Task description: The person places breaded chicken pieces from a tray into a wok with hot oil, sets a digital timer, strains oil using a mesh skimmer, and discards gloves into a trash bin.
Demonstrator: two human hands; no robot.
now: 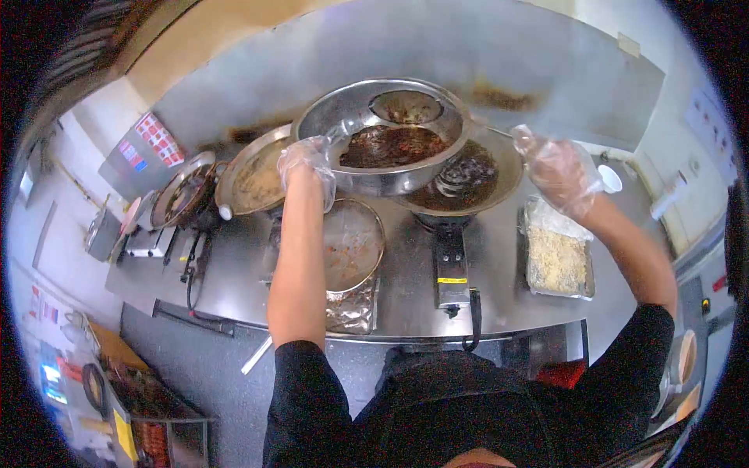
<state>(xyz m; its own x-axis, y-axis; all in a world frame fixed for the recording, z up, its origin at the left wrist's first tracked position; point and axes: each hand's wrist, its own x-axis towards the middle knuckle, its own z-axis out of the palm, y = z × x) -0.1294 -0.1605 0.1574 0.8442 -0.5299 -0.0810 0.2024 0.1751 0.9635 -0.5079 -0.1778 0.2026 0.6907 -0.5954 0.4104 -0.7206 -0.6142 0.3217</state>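
My left hand [307, 158], in a clear plastic glove, grips the left rim of a large metal bowl [398, 181]. Dark reddish-brown sauce lies in the bowl, along with a round dark-stained patch near its back wall. Partly beneath the bowl is a wide wok [503, 191] of dark liquid on a burner. My right hand [558, 170], also gloved, is raised beside the wok's right rim, apart from the bowl. The loose, blurred glove hides its fingers.
Left of the bowl stand a pan of pale liquid [257, 175] and a darker pan [183, 191]. A round tray [343, 243] lies below the bowl. To the right are a tray of pale crumbs [558, 261] and a white cup [610, 179].
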